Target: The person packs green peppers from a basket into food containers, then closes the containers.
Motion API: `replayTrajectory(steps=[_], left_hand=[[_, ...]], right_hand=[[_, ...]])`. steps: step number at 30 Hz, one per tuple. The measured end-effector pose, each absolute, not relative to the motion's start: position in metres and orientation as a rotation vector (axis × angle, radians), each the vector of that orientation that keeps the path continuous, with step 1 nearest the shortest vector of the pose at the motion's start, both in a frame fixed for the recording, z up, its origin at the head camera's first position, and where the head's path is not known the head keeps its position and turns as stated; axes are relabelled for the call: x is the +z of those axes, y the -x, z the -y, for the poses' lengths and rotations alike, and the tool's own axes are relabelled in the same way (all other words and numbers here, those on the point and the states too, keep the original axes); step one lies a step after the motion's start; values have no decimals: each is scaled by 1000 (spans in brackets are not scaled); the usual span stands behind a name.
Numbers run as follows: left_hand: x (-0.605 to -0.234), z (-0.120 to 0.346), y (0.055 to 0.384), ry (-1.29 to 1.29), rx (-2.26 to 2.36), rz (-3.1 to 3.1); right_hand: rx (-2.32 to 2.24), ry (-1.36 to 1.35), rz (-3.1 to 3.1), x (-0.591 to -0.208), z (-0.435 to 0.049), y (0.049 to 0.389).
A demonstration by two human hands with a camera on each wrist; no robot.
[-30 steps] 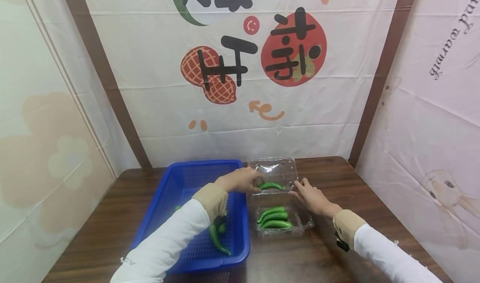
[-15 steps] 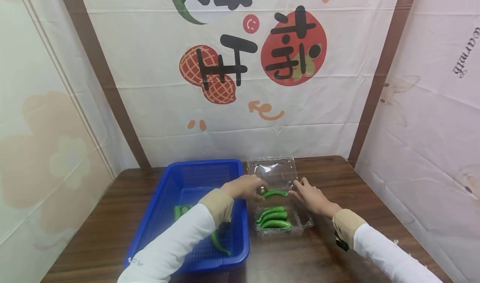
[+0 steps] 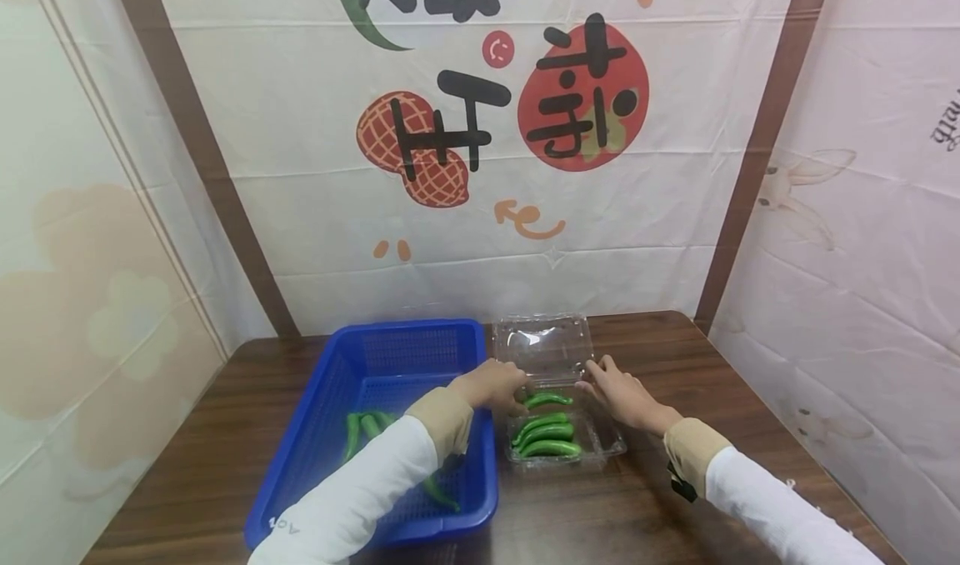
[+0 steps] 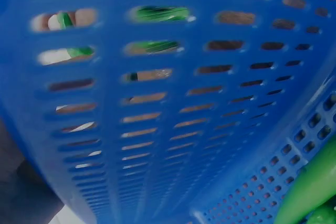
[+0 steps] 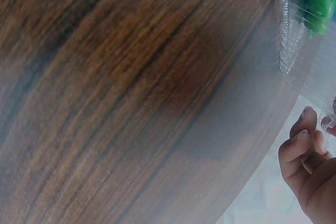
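In the head view my left hand (image 3: 495, 384) pinches one end of a curved green pepper (image 3: 548, 398). It is held over the back of an open clear plastic box (image 3: 606, 438). Several green peppers (image 3: 547, 447) lie side by side in the front of that box, and its hinged lid (image 3: 543, 344) leans back behind. My right hand (image 3: 622, 394) grips the box at its right side, near the hinge. From the right wrist, curled fingers (image 5: 296, 153) show at the clear plastic edge. The left wrist view sees mostly basket wall, which largely hides that hand.
A blue slotted basket (image 3: 486, 465) stands left of the box, under my left forearm. More green peppers (image 3: 352, 432) lie inside it, partly covered by the sleeve. The wooden table (image 3: 660, 348) reaches back to a printed cloth wall (image 3: 330, 290).
My left hand has brought the pepper from in front of the lid toward me, over the box's base. My right hand stays at the box's side.
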State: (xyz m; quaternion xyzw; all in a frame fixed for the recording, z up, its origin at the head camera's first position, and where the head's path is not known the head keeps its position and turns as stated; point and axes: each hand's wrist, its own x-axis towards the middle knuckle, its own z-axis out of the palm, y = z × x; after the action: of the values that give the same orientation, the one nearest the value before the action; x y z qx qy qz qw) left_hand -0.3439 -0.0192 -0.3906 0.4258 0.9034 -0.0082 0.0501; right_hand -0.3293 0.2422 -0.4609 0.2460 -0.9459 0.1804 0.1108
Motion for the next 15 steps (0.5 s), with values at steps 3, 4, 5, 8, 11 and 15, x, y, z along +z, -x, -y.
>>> replayTrajectory(steps=[3,4,5,8,11,15], left_hand=[[-391,19,342,-1321,-80,-2782],[-390,18,341,-1321,-84,-2787],[-390,18,340,-1320,-88,-2790],[-388,16,339,-1296,-91,-2785],[-389,14,339,-1260,-104,-2777],[-396,11,342,-1225,-139,-2787]], right_hand=[[524,-730,2765,-460,-242,329],[521,-728,2762,-460,-242,329],[517,-726,2760,-460,-242,328],[517,-721,2762,-459,-242,328],[521,-727,2760,-459,-241,328],[519,-724,2760,-460,-241,329]])
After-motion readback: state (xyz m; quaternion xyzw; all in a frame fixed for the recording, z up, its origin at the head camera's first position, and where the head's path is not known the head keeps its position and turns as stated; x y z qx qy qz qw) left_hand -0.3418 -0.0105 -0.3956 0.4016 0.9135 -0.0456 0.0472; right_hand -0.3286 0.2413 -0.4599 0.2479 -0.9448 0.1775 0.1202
